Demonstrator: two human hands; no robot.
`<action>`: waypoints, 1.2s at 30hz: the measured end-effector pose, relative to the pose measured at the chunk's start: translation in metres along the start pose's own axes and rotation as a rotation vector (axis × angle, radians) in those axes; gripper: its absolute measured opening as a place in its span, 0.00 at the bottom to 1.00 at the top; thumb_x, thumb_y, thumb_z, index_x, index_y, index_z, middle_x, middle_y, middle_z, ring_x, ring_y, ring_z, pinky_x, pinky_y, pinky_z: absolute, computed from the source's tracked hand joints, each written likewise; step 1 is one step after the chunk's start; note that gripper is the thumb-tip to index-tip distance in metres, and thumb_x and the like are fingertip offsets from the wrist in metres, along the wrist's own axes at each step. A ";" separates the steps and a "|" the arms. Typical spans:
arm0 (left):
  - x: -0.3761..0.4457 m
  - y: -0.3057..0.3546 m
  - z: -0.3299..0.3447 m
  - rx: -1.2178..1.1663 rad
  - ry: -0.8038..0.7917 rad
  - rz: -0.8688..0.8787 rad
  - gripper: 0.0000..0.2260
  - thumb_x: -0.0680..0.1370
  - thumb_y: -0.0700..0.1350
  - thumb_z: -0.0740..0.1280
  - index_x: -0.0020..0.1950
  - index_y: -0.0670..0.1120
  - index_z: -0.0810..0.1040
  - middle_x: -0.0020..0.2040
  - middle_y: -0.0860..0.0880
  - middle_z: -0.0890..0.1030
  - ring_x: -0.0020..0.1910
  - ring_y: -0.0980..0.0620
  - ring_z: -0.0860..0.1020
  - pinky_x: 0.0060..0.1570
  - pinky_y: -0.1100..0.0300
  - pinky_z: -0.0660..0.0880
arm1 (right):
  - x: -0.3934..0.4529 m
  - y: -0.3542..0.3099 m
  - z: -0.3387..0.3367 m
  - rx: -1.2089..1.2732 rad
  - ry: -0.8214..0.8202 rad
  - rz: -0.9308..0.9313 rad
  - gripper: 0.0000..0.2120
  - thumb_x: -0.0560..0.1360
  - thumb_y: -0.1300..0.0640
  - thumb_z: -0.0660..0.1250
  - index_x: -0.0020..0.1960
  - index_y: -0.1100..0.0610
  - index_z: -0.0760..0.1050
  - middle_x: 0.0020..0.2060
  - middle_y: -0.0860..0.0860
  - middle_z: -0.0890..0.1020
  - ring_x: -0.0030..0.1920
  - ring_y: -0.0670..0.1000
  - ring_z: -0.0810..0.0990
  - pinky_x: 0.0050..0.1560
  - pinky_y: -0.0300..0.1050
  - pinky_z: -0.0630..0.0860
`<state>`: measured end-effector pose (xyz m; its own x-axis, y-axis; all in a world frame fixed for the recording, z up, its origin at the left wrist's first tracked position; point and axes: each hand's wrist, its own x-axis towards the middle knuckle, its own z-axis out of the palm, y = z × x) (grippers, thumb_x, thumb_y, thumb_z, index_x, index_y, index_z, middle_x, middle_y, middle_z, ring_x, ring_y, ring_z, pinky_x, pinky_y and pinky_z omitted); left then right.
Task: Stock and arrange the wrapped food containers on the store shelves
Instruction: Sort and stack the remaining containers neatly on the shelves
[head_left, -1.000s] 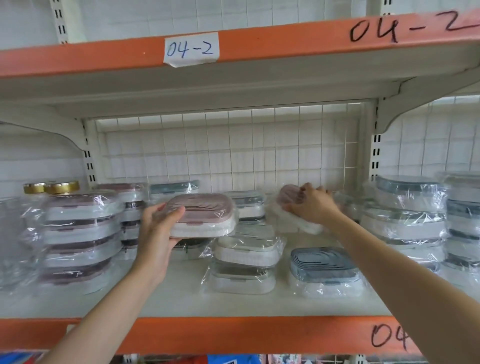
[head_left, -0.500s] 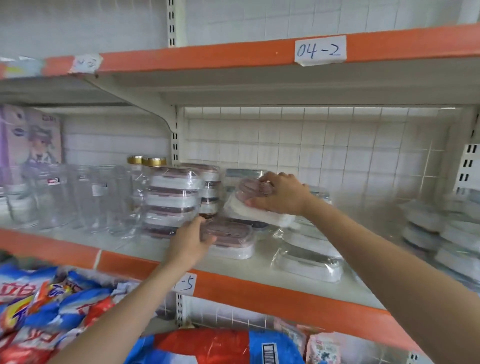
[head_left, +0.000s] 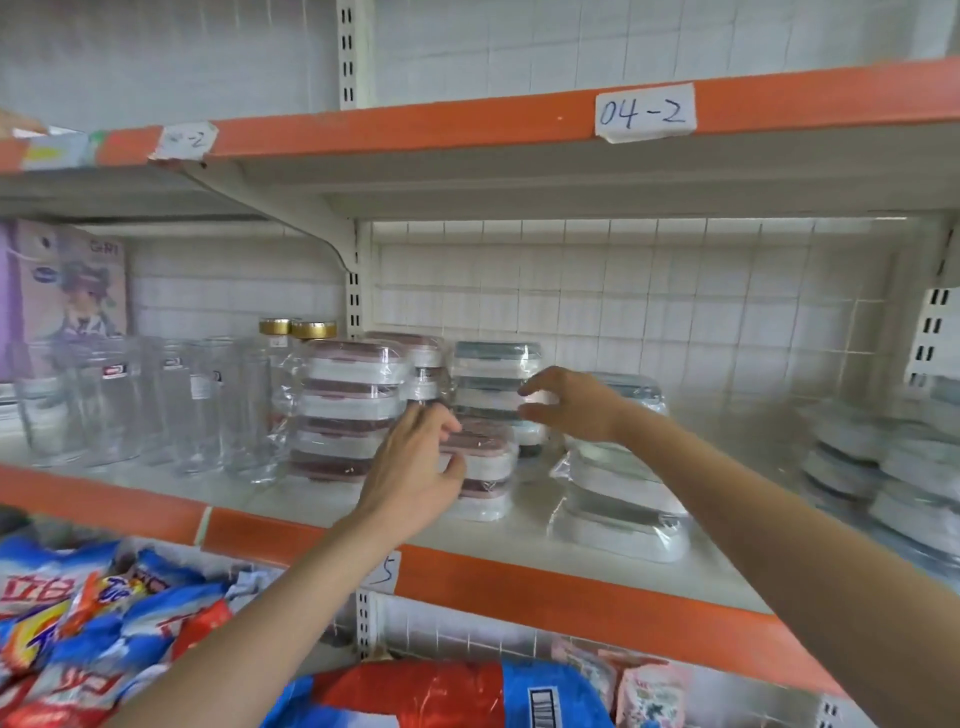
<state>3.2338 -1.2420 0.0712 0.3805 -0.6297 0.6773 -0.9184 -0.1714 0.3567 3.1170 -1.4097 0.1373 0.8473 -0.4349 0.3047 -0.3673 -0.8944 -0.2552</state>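
Note:
Two wrapped pink-lidded containers (head_left: 485, 457) sit stacked on the white shelf (head_left: 519, 540), just right of a taller pink-lidded stack (head_left: 348, 410). My left hand (head_left: 415, 467) grips the left end of the upper one, fingers over its lid and thumb on its front. My right hand (head_left: 571, 405) hovers above and to the right with fingers and thumb spread, holding nothing. Behind it stands a blue-lidded stack (head_left: 493, 371). A stack of grey-lidded wrapped containers (head_left: 618, 499) lies to the right.
Clear glass jars (head_left: 156, 405) and two gold-lidded jars (head_left: 298, 328) fill the shelf's left part. More wrapped stacks (head_left: 883, 467) stand blurred at far right. Detergent bags (head_left: 78, 623) lie on the shelf below. The upper shelf's orange edge (head_left: 467, 124) overhangs.
The pink-lidded container that my right hand held now rests on top of the one under my left hand. My right hand has let go and lifted away.

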 end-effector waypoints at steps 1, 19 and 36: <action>0.005 0.012 0.007 -0.014 -0.024 0.032 0.09 0.76 0.43 0.66 0.56 0.48 0.73 0.52 0.54 0.71 0.52 0.56 0.73 0.54 0.62 0.70 | -0.011 0.010 -0.014 -0.021 0.026 0.002 0.18 0.78 0.50 0.62 0.66 0.54 0.73 0.67 0.52 0.71 0.65 0.54 0.71 0.64 0.44 0.64; 0.042 0.133 0.124 0.252 -0.379 0.349 0.38 0.66 0.73 0.63 0.72 0.61 0.60 0.70 0.56 0.65 0.68 0.50 0.64 0.67 0.51 0.59 | -0.161 0.160 -0.045 -0.118 -0.368 0.347 0.37 0.67 0.51 0.76 0.69 0.52 0.61 0.63 0.50 0.70 0.55 0.49 0.70 0.58 0.42 0.68; 0.065 0.117 0.111 0.004 -0.343 0.325 0.26 0.64 0.69 0.71 0.51 0.51 0.80 0.49 0.55 0.81 0.51 0.54 0.76 0.51 0.59 0.70 | -0.036 0.143 -0.065 -0.062 0.360 0.284 0.30 0.64 0.45 0.74 0.55 0.53 0.61 0.51 0.46 0.64 0.53 0.48 0.60 0.52 0.50 0.67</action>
<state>3.1387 -1.3867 0.0854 0.0159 -0.8650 0.5015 -0.9847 0.0735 0.1580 3.0089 -1.5282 0.1496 0.5268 -0.6626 0.5323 -0.5972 -0.7342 -0.3230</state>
